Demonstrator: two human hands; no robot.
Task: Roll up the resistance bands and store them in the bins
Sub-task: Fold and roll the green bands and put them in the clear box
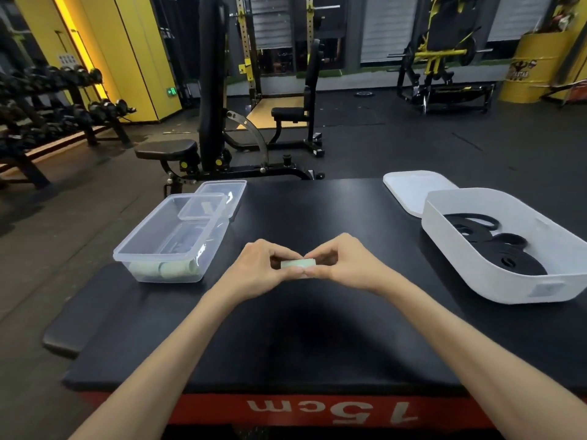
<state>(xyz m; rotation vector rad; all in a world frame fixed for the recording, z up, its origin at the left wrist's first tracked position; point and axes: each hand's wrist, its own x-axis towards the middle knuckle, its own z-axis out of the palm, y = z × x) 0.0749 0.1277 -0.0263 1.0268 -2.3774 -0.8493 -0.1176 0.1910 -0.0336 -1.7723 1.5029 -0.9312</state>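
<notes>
Fingers (273, 253) of the left hand (254, 268) and right hand (344, 265) curl round a pale green rolled band (298, 263) over the table's (317, 328) middle. Soft, light and springy, it would likely unroll unless pinched across its flat sides. A clear bin (137, 230) waits by the left edge.

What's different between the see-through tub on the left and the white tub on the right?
The clear bin is see-through and boxy; the white bin is opaque with rounded corners. The clear bin holds pale green rolls; the white bin holds black bands. Both stand open on the black mat.
</notes>
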